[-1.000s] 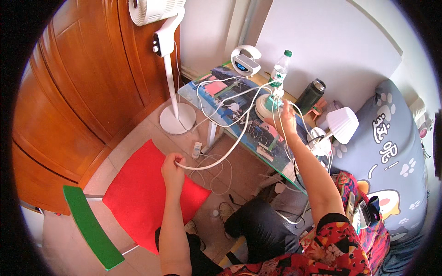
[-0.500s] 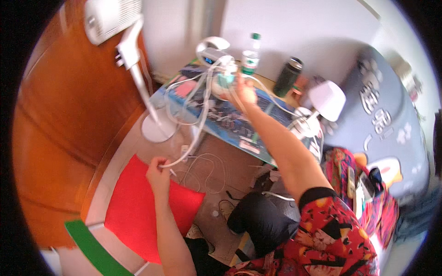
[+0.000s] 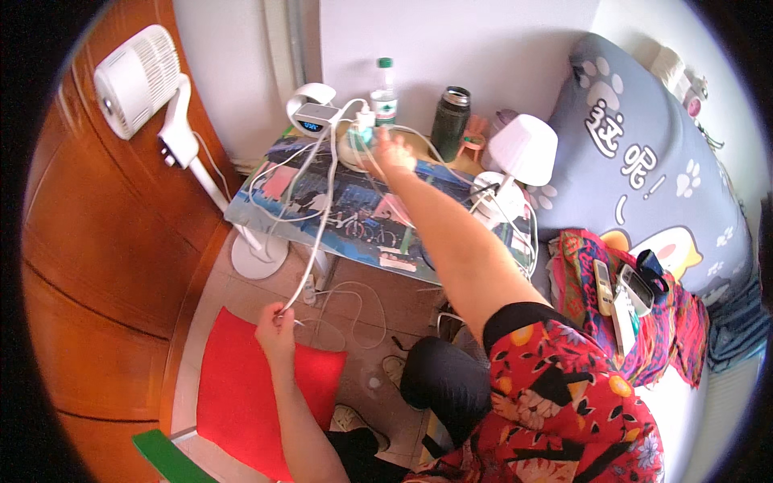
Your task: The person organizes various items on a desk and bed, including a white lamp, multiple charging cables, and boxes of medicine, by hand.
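My left hand (image 3: 278,332), low on the left above a red mat-like sheet (image 3: 233,386), is closed on a thick white cable (image 3: 320,233). The cable rises to the tabletop, up to a white plug (image 3: 365,119) on a pale green and white round-based device (image 3: 353,149). Stretched across the table, my right hand (image 3: 392,155) is just right of that device. Its fingers look apart, with thinner white cords running close by. Whether a fingertip touches the device or a cord is unclear.
On the patterned table (image 3: 354,213) stand a display clock (image 3: 316,121), water bottle (image 3: 385,101), dark thermos (image 3: 451,125) and white lamp (image 3: 523,150). A white fan (image 3: 141,80) stands left. Remotes (image 3: 602,287) lie on colourful cloth (image 3: 576,258) beside a grey cushion (image 3: 668,169).
The whole view has shifted, with the table now further left and sharper. My left hand still grips the white cable; my right hand stays beside the device, its fingers now more clearly apart.
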A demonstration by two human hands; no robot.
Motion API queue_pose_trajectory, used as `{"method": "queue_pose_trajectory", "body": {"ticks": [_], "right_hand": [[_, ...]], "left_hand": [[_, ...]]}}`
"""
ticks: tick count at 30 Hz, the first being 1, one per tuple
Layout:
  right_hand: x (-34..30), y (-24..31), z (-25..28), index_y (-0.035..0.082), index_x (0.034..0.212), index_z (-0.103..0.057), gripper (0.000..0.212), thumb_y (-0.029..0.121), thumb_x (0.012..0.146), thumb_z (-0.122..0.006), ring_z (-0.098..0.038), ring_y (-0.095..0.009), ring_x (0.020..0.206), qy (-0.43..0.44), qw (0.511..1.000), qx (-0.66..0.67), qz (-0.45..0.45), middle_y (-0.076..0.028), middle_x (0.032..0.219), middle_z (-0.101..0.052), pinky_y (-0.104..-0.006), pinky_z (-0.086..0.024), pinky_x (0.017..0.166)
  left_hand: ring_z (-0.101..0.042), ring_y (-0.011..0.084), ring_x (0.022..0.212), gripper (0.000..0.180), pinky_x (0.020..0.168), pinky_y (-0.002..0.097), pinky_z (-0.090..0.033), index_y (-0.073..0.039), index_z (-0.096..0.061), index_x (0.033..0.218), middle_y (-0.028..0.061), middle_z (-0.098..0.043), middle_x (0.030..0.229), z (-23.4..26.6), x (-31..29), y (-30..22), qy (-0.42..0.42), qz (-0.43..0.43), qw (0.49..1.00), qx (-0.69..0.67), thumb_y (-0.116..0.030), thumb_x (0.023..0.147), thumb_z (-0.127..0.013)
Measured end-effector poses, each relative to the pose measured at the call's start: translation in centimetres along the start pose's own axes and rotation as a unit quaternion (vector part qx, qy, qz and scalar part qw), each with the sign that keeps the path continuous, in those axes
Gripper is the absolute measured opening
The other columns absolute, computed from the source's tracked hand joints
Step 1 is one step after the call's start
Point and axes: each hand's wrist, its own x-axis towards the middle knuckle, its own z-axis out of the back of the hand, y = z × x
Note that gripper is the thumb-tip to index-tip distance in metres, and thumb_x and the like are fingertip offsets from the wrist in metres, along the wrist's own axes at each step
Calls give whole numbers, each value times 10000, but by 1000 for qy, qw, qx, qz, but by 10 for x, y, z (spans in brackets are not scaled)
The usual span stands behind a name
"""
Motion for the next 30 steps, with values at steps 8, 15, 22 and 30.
{"method": "queue_pose_trajectory", "body": {"ticks": [8,15,22,30], "right_hand": [[7,-8,3,221,1243,-474,508,268,757,-613,-460,-370,1156,9,999,-34,24,-144,1237,-460,-442,-446,901],[67,-13,42,105,913,-642,199,123,733,-559,-506,-304,1006,-235,958,45,158,-124,1032,-536,-409,-452,860],[145,19,63,16,1249,-426,733,356,669,-718,-510,-341,1107,-166,975,116,89,-178,1149,-581,-399,-431,937],[160,12,71,-14,948,-651,501,406,679,-698,-635,-308,867,-118,982,138,53,-199,905,-655,-384,-479,773]], "left_hand": [[-545,92,653,151,599,227,-446,-2,-596,915,23,-594,761,-9,4,2,15,-15,1000,-1,-60,784,-644],[-538,105,650,155,599,247,-442,0,-597,898,36,-584,759,-14,7,11,25,-3,1000,9,-72,770,-646],[-549,137,651,157,606,269,-447,1,-597,884,69,-590,784,-20,11,1,39,6,999,33,-78,759,-648],[-559,144,654,158,593,282,-445,-4,-596,902,76,-600,751,-22,15,3,30,-4,999,44,-91,778,-639]]}}
